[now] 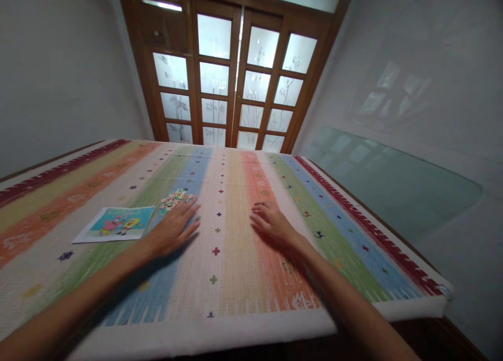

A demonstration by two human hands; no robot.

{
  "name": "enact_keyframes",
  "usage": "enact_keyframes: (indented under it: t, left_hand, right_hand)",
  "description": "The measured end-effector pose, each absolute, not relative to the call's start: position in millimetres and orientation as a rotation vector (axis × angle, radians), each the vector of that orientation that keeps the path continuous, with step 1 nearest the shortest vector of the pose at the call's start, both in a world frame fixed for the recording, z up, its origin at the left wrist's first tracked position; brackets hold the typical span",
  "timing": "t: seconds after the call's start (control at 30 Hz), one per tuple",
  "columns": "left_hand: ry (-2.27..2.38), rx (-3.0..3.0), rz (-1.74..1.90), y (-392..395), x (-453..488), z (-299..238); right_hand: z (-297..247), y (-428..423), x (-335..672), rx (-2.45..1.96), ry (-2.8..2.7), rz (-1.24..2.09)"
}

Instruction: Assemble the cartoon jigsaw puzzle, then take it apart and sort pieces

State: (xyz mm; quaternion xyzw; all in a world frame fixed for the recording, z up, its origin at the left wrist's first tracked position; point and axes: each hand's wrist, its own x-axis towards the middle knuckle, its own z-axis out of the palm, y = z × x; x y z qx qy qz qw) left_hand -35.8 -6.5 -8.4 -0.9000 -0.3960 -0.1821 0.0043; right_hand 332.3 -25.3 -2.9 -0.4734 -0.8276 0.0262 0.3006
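Note:
My left hand (175,229) is held low over the striped tablecloth, fingers apart and slightly blurred, with nothing in it. Just beyond it lies a pile of jigsaw puzzle pieces (173,199), partly covered by the fingers. To the left of that hand a printed cartoon picture (118,223) lies flat, with a pink starfish figure and a yellow square figure on a teal background. My right hand (271,222) is over the orange stripe, fingers loosely spread and holding nothing. Whether either palm touches the cloth I cannot tell.
A striped, patterned tablecloth (238,245) covers the table, its white edge nearest me. Behind the table stand wooden doors (236,73) with frosted panes. Walls rise on both sides, and a greenish glass panel (396,177) leans along the right one.

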Motion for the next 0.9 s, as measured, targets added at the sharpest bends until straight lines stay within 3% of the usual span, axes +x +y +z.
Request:
enact_keyframes:
  t: [0.2, 0.9]
  left_hand:
    - [-0.841, -3.004, -0.405, -7.0, 20.1, -14.5]
    - [-0.916, -3.106, -0.422, -15.5, 15.7, -30.5]
  right_hand:
    - [-9.6, -46.6, 317.5, -1.112, -2.439, 0.028]
    - [-15.0, -65.8, 315.4, -1.408, -2.496, 0.175]
